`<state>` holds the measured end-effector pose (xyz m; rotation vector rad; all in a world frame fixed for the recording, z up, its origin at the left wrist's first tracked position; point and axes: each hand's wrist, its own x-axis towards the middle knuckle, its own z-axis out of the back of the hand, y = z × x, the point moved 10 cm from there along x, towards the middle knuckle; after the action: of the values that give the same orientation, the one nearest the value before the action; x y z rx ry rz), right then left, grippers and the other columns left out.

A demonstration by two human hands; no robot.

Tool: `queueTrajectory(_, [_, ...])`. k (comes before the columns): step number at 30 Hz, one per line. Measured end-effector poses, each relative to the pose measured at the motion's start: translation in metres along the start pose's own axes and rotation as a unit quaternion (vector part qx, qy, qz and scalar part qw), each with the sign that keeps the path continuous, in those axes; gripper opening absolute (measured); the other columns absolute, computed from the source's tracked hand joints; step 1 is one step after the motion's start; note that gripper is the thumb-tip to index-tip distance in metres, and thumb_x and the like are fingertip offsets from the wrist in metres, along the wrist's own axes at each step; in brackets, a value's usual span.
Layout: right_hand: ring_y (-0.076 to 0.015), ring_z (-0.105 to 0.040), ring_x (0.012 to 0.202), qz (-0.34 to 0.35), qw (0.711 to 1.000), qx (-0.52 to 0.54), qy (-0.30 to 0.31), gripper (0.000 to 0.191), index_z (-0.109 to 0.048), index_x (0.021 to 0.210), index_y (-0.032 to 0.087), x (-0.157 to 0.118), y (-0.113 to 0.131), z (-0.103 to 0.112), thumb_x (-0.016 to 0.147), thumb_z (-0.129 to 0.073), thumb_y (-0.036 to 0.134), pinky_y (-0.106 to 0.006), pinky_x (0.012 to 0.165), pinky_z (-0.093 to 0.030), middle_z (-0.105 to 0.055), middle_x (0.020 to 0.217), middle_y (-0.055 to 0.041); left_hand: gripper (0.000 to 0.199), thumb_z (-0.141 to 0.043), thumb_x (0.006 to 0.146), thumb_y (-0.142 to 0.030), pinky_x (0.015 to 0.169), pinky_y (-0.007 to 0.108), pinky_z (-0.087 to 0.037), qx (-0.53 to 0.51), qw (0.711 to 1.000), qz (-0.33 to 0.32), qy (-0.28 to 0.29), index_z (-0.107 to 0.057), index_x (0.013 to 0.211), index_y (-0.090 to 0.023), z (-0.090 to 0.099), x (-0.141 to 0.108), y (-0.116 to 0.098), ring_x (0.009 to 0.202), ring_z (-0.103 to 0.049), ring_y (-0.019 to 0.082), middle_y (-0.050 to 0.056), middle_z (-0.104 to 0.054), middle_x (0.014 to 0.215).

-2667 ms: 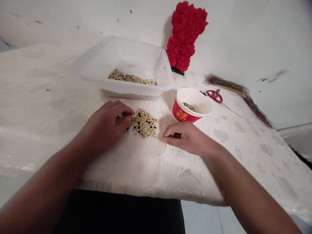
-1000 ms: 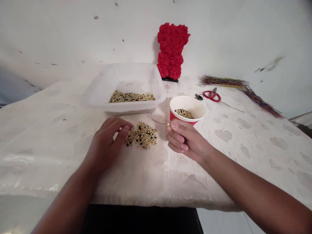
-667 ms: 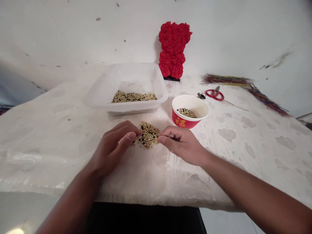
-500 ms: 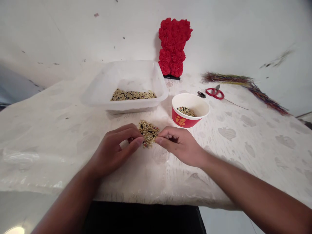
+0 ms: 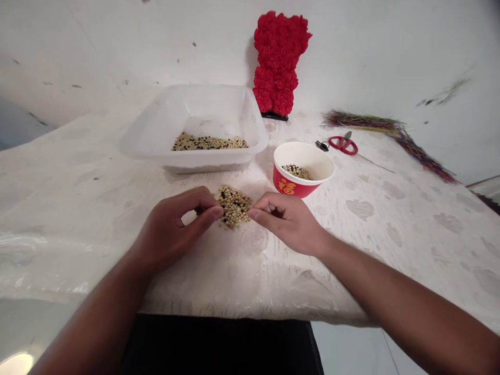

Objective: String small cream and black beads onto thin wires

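Observation:
A small pile of beads point(image 5: 234, 207), mostly cream with black and a few reddish ones, lies on the patterned tablecloth between my hands. My left hand point(image 5: 183, 221) is at the pile's left edge, thumb and forefinger pinched together. On the right edge, my right hand point(image 5: 283, 219) makes a similar pinch, its other fingers curled in. Whatever is between either pair of fingertips is too small to make out. Just beyond my right hand stands a red and white paper bowl point(image 5: 300, 188) with more beads inside.
A white plastic tub point(image 5: 211, 160) holding similar beads stands behind the pile. A red rose figure point(image 5: 278, 65) is against the wall. To the right lie red-handled scissors point(image 5: 344, 145), a small dark object point(image 5: 322, 146) and a bundle of coloured wires point(image 5: 363, 121). The tablecloth's front edge point(image 5: 250, 315) is near me.
The view has shifted slightly, so everything sits a little higher. My hands have drawn slightly apart, the left one moving off the pile's edge. Both stay pinched.

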<state>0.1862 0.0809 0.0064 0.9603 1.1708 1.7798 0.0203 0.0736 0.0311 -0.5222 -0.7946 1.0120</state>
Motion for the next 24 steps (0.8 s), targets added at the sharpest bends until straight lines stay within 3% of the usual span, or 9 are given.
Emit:
queueTrajectory(12, [-0.0076, -0.037, 0.056, -0.005, 1.0, -0.018, -0.001, 0.027, -0.06, 0.075, 0.016, 0.002, -0.001, 0.004, 0.092, -0.065, 0.037, -0.024, 0.054, -0.032, -0.045, 0.061, 0.0058, 0.022, -0.056, 0.094, -0.032, 0.066, 0.026, -0.04, 0.031, 0.999, -0.001, 0.013, -0.059, 0.076, -0.021, -0.002, 0.0, -0.001, 0.068, -0.054, 0.011, -0.005, -0.061, 0.074])
queueTrajectory(17, [-0.0079, -0.039, 0.056, 0.0, 0.999, -0.029, 0.012, 0.031, -0.059, 0.075, 0.017, 0.002, -0.001, 0.001, 0.095, -0.06, 0.04, -0.024, 0.053, -0.031, -0.046, 0.061, 0.0049, 0.021, -0.056, 0.094, -0.031, 0.066, 0.026, -0.04, 0.042, 0.999, 0.005, -0.011, -0.058, 0.076, -0.02, 0.003, -0.001, 0.001, 0.069, -0.054, 0.011, -0.004, -0.06, 0.073])
queueTrajectory(24, [-0.0064, -0.035, 0.054, 0.014, 0.999, -0.033, -0.017, 0.032, -0.055, 0.071, 0.017, 0.004, 0.001, 0.013, 0.093, -0.062, 0.039, -0.023, 0.05, -0.029, -0.043, 0.061, 0.0056, 0.023, -0.055, 0.095, -0.03, 0.067, 0.026, -0.041, 0.017, 0.999, 0.015, -0.046, -0.059, 0.074, -0.021, 0.011, 0.0, 0.001, 0.07, -0.055, 0.011, -0.004, -0.06, 0.074])
